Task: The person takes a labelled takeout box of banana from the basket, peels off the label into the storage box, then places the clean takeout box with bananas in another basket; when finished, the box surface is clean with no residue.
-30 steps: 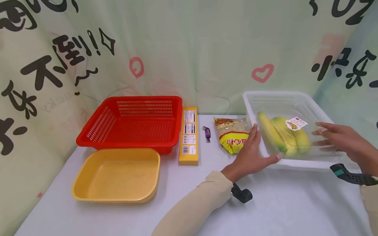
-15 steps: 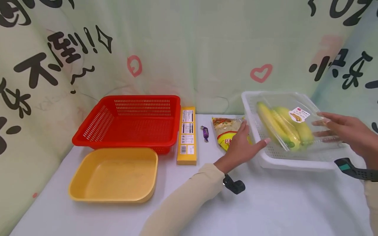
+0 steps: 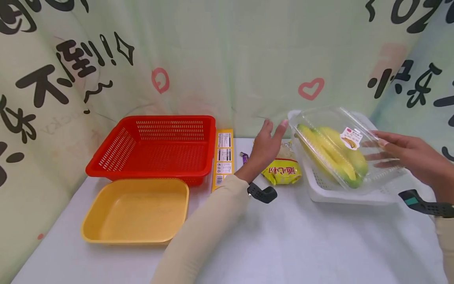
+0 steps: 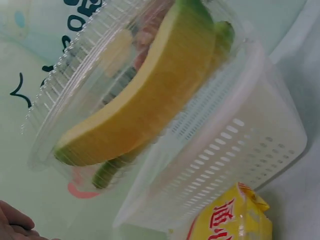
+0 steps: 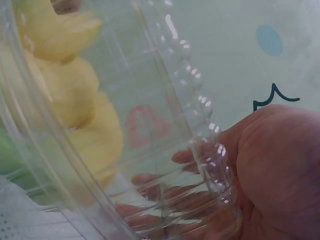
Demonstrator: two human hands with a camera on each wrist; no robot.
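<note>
My right hand (image 3: 411, 156) grips the right end of a clear plastic clamshell box (image 3: 372, 185) of bananas (image 3: 330, 152), which bears a white label on its lid. The box is tilted over the white basket (image 3: 317, 194). In the right wrist view the fingers (image 5: 187, 200) show through the ribbed plastic, behind its end. My left hand (image 3: 264, 148) holds nothing; it is raised left of the box with fingers spread, overlapping a yellow noodle bag (image 3: 283, 173) in the head view. The left wrist view shows the bananas (image 4: 140, 105) above the basket's rim.
At the left stand a red slotted basket (image 3: 173, 157) and, before it, a yellow tray (image 3: 138, 211). An upright-lying yellow carton (image 3: 224, 154) and a purple-wrapped candy (image 3: 244, 157), partly hidden by the left hand, lie between baskets. A printed curtain (image 3: 230, 59) hangs behind.
The banana box has risen out of the white basket and tilted, shifting slightly left in my right hand. My left hand has left the basket's edge and moved left and up.
</note>
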